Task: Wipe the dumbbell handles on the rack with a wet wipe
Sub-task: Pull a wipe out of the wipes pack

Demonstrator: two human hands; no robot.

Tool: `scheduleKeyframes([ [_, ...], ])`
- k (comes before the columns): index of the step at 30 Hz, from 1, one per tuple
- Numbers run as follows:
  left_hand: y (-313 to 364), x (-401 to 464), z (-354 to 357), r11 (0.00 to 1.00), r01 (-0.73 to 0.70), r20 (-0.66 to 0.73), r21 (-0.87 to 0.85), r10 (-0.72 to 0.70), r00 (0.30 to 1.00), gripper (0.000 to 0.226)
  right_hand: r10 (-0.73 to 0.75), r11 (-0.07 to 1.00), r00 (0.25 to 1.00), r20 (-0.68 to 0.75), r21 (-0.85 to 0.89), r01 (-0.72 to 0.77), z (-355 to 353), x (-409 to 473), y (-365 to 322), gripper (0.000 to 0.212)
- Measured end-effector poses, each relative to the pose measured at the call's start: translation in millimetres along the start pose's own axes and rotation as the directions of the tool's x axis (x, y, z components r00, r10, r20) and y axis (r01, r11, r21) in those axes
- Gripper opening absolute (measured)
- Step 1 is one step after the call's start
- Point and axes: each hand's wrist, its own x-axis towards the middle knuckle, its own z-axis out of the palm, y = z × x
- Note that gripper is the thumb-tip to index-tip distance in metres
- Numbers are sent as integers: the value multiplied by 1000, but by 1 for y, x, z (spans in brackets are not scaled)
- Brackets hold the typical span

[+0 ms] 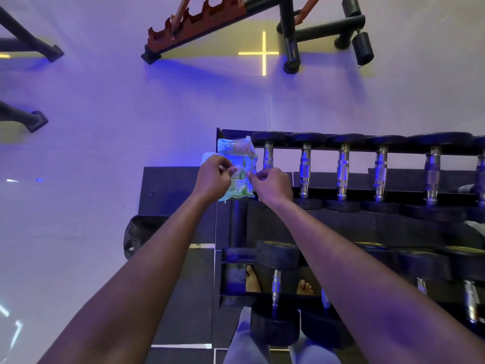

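Observation:
A green and white wet wipe pack [237, 151] lies on the left end of the top tier of the black dumbbell rack [393, 198]. My left hand [214, 177] has its fingers curled and pinching at the middle of the pack. My right hand [271, 183] pinches the pack from the right side, thumb and fingertips together. A row of several dumbbells with chrome handles [342, 172] sits to the right of the pack. The handle of the nearest one [267, 156] is partly hidden by my right hand. Lower-tier dumbbells [275, 285] lie below my arms.
A bench frame with an orange toothed rail [199, 24] and black legs stands on the floor beyond the rack. Black machine feet [36, 120] sit at the left. A dark bag [141, 232] rests left of the rack. My bare feet show under the lower tier.

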Motion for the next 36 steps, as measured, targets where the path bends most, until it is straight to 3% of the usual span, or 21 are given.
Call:
scheduleKeyframes([
  [3, -7, -6, -6, 990, -64, -7, 124, 65, 998, 36, -22, 1000, 999, -31, -7, 22, 3, -1, -1, 46],
  [10, 1, -4, -2, 963, -74, 4, 261, 76, 997, 13, -45, 998, 998, -54, -43, 43, 4, -3, -2, 44],
  [12, 8, 0, 0, 989, 8, -25, 150, -4, 1000, 9, -31, 999, 998, -45, -20, 30, 4, -3, -3, 44],
  [15, 21, 3, -5, 969, 117, -25, -218, -126, 992, 9, -23, 1000, 999, -41, 10, 24, 3, -2, -3, 44],
  [18, 21, 0, -11, 921, 152, 36, -359, -150, 988, 16, -16, 1000, 999, -28, 23, 17, 3, -2, -3, 44],
  [20, 19, -4, -11, 966, 126, 68, -224, -113, 991, 34, -17, 999, 1000, -24, 32, 18, 2, -2, -3, 43],
  [22, 16, -3, -5, 997, 74, 58, 6, -74, 996, 30, -23, 999, 1000, -19, 42, 23, 2, -2, -2, 41],
  [23, 18, -3, -4, 997, 74, 43, 31, -76, 996, 25, -28, 999, 999, -17, 43, 29, 2, -2, -1, 41],
  [26, 31, -2, -9, 954, 176, 0, -243, -181, 983, 18, -26, 999, 1000, -14, 38, 26, 0, -3, -1, 41],
  [27, 36, -2, -15, 893, 199, -6, -403, -220, 976, 16, -27, 999, 1000, -10, 37, 27, 0, -3, -1, 41],
  [29, 50, -6, -26, 679, 233, 46, -696, -281, 959, 10, -19, 999, 1000, -1, 44, 19, 1, -2, -1, 40],
  [30, 54, -9, -32, 607, 219, 56, -764, -276, 959, 4, -14, 999, 1000, 4, 43, 14, -1, -3, -2, 39],
  [36, 78, -16, -53, 594, 78, -68, -801, -220, 973, 17, -35, 999, 985, 168, 4, 35, -14, -8, -6, 31],
])
